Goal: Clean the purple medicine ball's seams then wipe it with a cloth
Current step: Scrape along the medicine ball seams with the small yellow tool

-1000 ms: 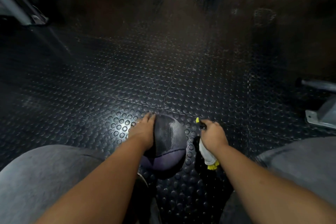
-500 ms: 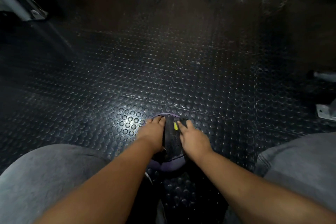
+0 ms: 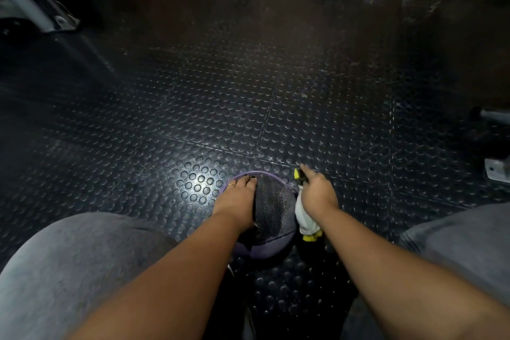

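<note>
Head view: the purple-and-black textured medicine ball (image 3: 271,212) sits on the studded black rubber floor (image 3: 193,118) between my knees. My left hand (image 3: 237,201) rests straight-fingered on its left crown. My right hand (image 3: 317,193) clenches a white, yellow-tipped spray bottle (image 3: 303,219) just beside it, with the ball to the left of those fingers.

Medicine ball (image 3: 265,247): purple, with a black mesh-textured panel. Floor mat (image 3: 193,107) beneath ball: black, round-stud pattern. Item (image 3: 303,218) right of ball: white, yellow ends. Trousers (image 3: 69,270): grey.
</note>
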A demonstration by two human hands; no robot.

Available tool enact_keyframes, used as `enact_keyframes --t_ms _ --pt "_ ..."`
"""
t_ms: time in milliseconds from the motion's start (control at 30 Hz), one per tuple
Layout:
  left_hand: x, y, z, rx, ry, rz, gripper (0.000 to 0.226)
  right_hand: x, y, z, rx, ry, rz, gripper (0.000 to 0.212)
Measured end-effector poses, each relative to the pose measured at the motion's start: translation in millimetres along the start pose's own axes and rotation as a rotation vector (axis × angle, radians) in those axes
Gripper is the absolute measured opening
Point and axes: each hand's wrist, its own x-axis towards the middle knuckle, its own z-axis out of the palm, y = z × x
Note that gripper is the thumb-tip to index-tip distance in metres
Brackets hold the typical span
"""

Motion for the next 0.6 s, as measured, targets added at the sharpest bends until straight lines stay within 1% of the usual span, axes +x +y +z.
enact_keyframes --t_ms 100,133,200,233,333,467,600 --pt "-1 3 3 0.013 0.019 0.007 0.120 -2 -20 -3 -0.046 -0.023 -0.176 0.062" --pt "-2 3 4 0.014 0.034 0.006 0.116 -5 -25 0 -0.092 -0.063 -0.239 0.059" --pt "-1 3 6 0.008 0.056 0.005 0.108 -14 -28 9 -0.198 -0.161 -0.320 0.046" --pt "-1 2 7 0.003 0.061 0.006 0.106 -16 -30 14 -0.267 -0.170 -0.339 0.044" --pt "-1 1 7 -0.012 0.051 0.011 0.108 -15 -32 13 -0.400 -0.155 -0.311 0.049" --pt "0 6 4 -0.007 0.037 0.037 0.111 -20 -32 7 -0.477 -0.134 -0.288 0.066" --pt "1 10 5 0.021 0.051 0.047 0.111 -19 -24 3 -0.481 -0.153 -0.236 0.065"
